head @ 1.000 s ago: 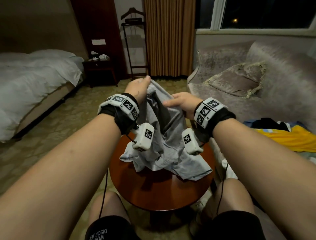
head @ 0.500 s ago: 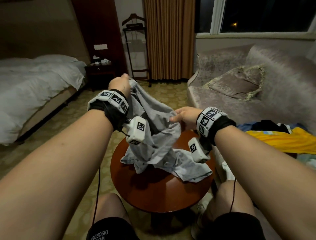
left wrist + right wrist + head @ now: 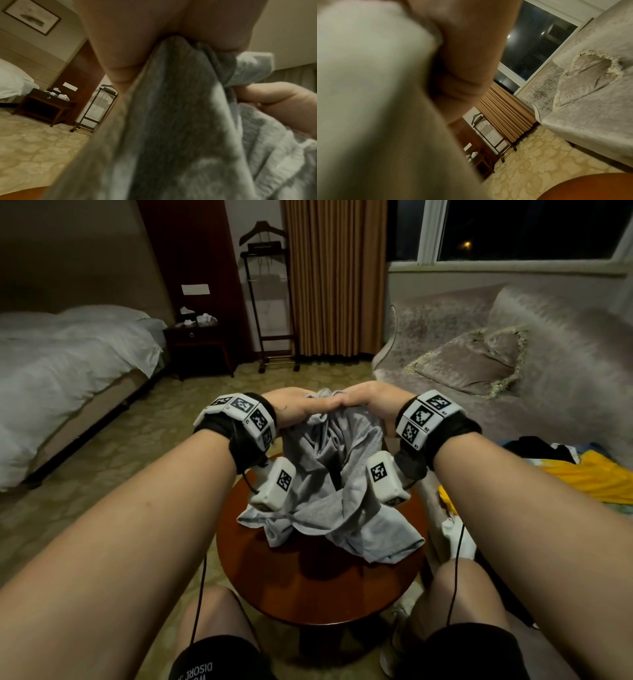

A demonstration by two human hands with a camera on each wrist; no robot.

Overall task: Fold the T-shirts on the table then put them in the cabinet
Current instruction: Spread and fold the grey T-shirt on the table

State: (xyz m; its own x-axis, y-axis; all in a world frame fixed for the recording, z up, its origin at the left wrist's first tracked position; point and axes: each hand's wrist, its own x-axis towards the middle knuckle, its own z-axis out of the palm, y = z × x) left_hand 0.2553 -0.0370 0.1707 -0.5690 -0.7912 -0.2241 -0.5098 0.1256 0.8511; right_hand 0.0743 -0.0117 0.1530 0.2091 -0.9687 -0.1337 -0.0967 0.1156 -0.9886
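While I am watching remotely, both hands, left (image 3: pixel 291 409) and right (image 3: pixel 371 402), are gripping the shirt (image 3: pixel 329 474) bunched together. Its hem is trailing on the table (image 3: pixel 308 587).

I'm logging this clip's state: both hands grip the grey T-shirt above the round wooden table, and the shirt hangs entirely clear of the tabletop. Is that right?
Not quite. The left hand and right hand do grip the grey T-shirt above the round wooden table, but the head view shows its lower part lying crumpled on the tabletop.
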